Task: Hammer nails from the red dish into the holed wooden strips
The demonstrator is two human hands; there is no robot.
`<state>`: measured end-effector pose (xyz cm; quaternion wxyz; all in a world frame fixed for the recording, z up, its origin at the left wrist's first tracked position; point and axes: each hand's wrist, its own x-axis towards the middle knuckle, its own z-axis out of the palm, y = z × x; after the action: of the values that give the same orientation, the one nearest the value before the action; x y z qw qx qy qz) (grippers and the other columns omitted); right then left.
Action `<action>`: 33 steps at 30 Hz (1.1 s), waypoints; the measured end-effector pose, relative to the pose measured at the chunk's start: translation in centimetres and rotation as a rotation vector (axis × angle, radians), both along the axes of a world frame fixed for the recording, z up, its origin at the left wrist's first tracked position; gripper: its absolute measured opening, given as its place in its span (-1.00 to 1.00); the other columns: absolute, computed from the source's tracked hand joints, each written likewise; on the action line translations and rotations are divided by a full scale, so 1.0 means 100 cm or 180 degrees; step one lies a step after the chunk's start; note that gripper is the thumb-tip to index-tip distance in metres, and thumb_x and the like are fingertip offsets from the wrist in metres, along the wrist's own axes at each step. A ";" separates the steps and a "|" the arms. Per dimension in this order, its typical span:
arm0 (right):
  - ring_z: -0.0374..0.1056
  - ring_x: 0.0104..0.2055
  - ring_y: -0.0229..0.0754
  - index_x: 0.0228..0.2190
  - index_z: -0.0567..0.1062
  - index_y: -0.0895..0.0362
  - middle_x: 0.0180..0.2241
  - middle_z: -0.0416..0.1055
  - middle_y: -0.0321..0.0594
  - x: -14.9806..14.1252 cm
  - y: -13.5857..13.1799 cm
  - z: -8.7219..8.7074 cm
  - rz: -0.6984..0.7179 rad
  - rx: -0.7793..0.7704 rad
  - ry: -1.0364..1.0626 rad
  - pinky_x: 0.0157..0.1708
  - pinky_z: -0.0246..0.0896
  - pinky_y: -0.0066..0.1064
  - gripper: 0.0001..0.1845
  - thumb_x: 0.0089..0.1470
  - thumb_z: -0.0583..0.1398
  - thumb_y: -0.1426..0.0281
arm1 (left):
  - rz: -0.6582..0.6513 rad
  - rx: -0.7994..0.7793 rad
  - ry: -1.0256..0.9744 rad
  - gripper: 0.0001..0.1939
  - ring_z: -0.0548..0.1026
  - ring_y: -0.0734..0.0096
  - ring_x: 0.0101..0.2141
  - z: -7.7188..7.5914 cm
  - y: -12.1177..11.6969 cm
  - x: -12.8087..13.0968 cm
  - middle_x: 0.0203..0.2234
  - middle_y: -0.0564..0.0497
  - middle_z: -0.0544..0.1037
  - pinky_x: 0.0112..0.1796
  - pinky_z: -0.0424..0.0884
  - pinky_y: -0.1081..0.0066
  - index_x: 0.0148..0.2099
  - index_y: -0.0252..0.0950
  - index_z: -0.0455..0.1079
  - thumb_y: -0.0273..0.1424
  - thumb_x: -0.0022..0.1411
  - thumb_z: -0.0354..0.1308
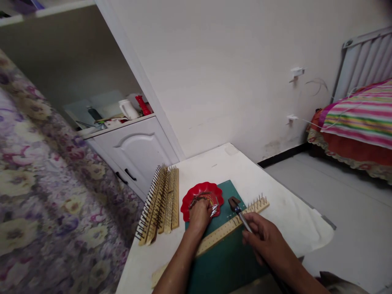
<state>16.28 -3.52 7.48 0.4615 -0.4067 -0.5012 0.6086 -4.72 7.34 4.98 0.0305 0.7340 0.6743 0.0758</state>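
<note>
My left hand (200,213) reaches into a red scalloped dish (187,195) that holds nails (214,209) and other thin metal pieces. Its fingers curl down among them, and what they pinch is hidden. In my right hand (266,237) is a hammer (240,214), gripped by its handle with the head pointing up and away from me. Below the hammer head, a wooden strip (217,236) lies slantwise across a green cutting mat (223,261). Nails stand upright at the strip's right end, while rows of small marks or holes run along its left part.
Several wooden strips full of upright nails (161,200) stand side by side on the white table (245,171) at the left. A floral curtain (61,196) hangs beside a cabinet (137,151). Beyond the table's right edge are a floor and a bed (361,118).
</note>
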 end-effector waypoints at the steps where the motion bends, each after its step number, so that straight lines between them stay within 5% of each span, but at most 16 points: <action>1: 0.11 -0.69 -0.41 -0.23 0.31 0.11 -0.53 0.36 -0.40 0.000 0.000 0.000 0.0016 0.0006 0.0004 -0.81 0.03 -0.64 -0.79 0.03 0.12 0.37 | -0.0017 -0.0012 0.0023 -0.88 0.46 0.30 -0.30 0.000 0.000 0.000 -0.39 -0.03 0.54 -0.39 0.17 0.45 -0.41 -0.26 0.42 -0.45 0.12 0.06; 15: 0.09 -0.73 -0.42 -0.21 0.33 0.10 -0.55 0.36 -0.42 -0.003 0.002 -0.008 -0.0087 0.0041 -0.0022 -0.83 0.01 -0.62 -0.78 0.04 0.12 0.35 | -0.0165 0.0431 -0.0009 -0.86 0.42 0.33 -0.28 0.005 -0.019 -0.001 -0.28 -0.06 0.47 -0.32 0.22 0.44 -0.26 -0.27 0.31 -0.44 0.23 -0.08; 22: 0.30 -0.53 -0.28 -0.27 0.35 0.10 -0.45 0.43 -0.32 -0.005 0.005 -0.011 -0.0304 0.0172 0.0141 -0.76 0.07 -0.61 -0.80 -0.03 0.17 0.42 | -0.1007 0.0367 -0.1189 -0.83 0.38 0.39 -0.34 0.014 -0.077 0.025 -0.39 0.01 0.39 -0.32 0.24 0.46 -0.29 -0.24 0.23 -0.37 0.30 -0.16; 27: 0.23 -0.60 -0.33 -0.26 0.33 0.11 -0.44 0.44 -0.32 -0.005 0.006 -0.016 -0.0350 0.0110 0.0227 -0.81 0.03 -0.63 -0.78 -0.04 0.15 0.45 | -0.1392 -0.0009 -0.1563 -0.84 0.36 0.43 -0.39 0.017 -0.105 0.039 -0.40 0.02 0.39 -0.37 0.21 0.47 -0.32 -0.23 0.25 -0.38 0.30 -0.12; 33: 0.09 -0.73 -0.46 -0.25 0.30 0.13 -0.52 0.38 -0.42 -0.005 0.008 -0.018 -0.0314 0.0006 0.0376 -0.84 0.00 -0.67 -0.76 -0.03 0.17 0.42 | -0.1116 0.0007 -0.2294 -0.89 0.32 0.46 -0.41 0.014 -0.105 0.039 -0.44 0.04 0.37 -0.39 0.20 0.50 -0.34 -0.26 0.30 -0.37 0.23 0.01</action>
<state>15.83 -2.72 5.72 0.5201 -0.3939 -0.4530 0.6076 -0.87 -3.11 6.38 0.2768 0.7643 0.4848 0.3227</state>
